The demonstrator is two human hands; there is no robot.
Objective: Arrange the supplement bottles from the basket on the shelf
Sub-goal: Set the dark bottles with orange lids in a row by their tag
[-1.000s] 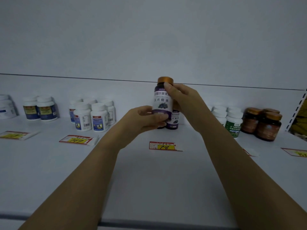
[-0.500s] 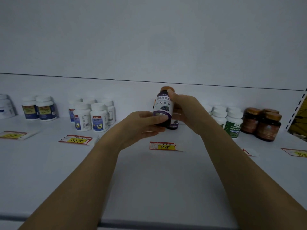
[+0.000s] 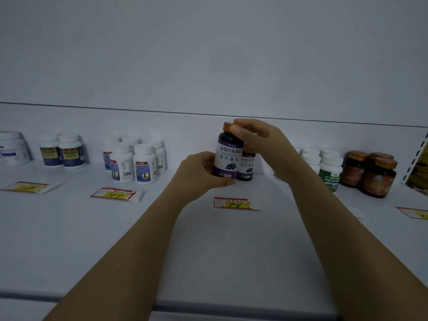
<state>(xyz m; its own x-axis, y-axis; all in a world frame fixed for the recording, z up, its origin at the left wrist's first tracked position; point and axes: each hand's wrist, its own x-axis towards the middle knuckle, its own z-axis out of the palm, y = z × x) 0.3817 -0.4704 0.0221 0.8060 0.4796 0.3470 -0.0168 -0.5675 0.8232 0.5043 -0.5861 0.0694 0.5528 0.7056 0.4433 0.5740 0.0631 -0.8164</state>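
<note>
At the middle of the shelf (image 3: 208, 251), just behind the price tag marked 78 (image 3: 232, 202), the purple bottle (image 3: 228, 156) stands upright between both hands. It looks rigid and smooth-walled, with a glossy label, so it is probably light but a little slippery. The safest hold is round the body, low down, because the copper cap (image 3: 227, 126) might turn if it carried the weight.

The left hand (image 3: 199, 174) has that hold, curled round the lower body with the thumb across the foot. The right hand (image 3: 261, 142) pinches the cap from the right side with its fingertips, which reads as steadying rather than lifting. The left fingers hide the base, so whether it touches the shelf cannot be told.

The bottle's long axis is vertical — cap up, printed label facing the shelf's front edge.

Just behind it to the right stands a second purple bottle (image 3: 247, 166), also label forward, and the two appear nearly touching.

Further off are other groups — white bottles (image 3: 134, 162) to the left, and a green-labelled bottle (image 3: 330, 174) and amber jars (image 3: 372, 174) to the right. No basket is in view.
</note>
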